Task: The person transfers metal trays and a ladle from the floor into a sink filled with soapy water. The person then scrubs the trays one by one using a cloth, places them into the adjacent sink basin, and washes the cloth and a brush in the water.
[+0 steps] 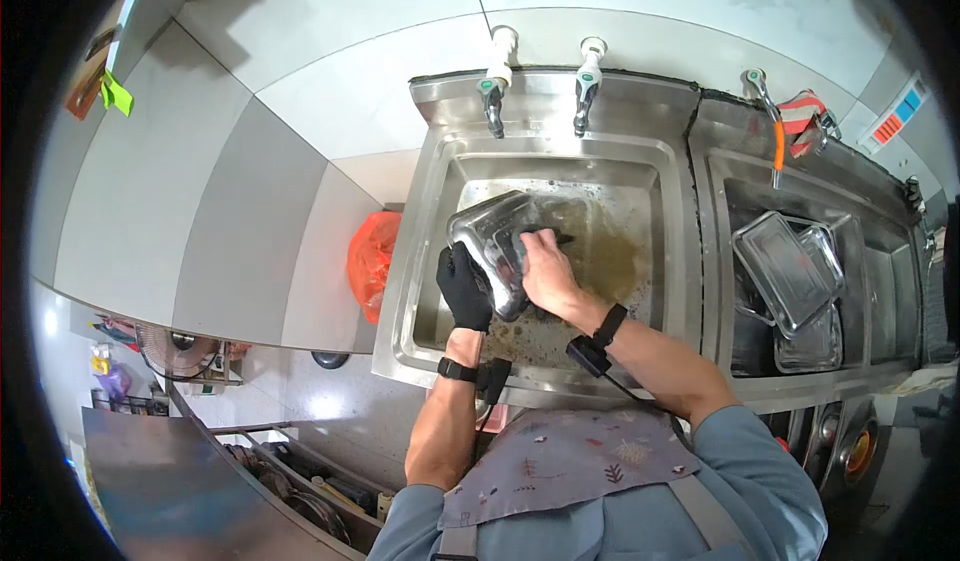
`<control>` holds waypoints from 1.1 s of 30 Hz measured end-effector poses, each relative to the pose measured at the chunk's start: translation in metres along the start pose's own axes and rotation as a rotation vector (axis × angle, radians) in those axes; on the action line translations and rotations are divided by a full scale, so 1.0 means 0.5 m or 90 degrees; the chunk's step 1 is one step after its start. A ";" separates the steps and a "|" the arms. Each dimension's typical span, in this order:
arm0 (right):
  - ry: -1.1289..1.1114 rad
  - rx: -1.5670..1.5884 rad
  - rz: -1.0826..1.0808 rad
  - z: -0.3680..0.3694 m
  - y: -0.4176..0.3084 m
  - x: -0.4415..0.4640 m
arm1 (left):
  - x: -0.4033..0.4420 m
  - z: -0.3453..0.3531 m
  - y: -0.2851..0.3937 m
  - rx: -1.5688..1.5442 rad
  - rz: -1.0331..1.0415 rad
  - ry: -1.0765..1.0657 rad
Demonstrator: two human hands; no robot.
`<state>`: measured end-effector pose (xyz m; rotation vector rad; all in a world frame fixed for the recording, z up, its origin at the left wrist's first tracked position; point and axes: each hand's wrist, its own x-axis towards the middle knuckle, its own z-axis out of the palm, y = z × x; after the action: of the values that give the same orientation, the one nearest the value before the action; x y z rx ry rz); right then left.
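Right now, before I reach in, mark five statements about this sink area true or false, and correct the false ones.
1. The left hand wears a black glove. True.
2. The right hand is turning a tap. False: it is on the metal pan.
3. Metal trays lie in the right-hand basin. True.
4. The orange bag is inside the left-hand basin. False: it is outside, to its left.
5. Brownish liquid shows in the left-hand basin. True.
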<state>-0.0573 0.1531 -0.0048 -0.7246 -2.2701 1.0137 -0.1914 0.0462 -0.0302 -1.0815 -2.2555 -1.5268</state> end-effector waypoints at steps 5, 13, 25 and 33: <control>0.047 0.024 -0.138 -0.027 -0.100 -0.006 | 0.036 -0.035 0.055 -0.351 -0.231 -0.119; -0.077 -0.184 -0.454 -0.047 -0.112 -0.056 | 0.022 -0.051 -0.034 -0.226 -0.093 -0.119; -0.161 -0.066 -0.412 -0.068 0.076 -0.059 | 0.057 -0.118 -0.091 -0.580 -0.461 0.071; -0.142 -0.167 -0.220 -0.067 0.223 -0.023 | 0.059 -0.188 -0.076 -0.535 -0.439 0.056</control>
<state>0.0008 0.2256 -0.0760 -0.3099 -2.6357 0.6682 -0.2585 -0.0297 0.0001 -0.2997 -2.0293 -2.8767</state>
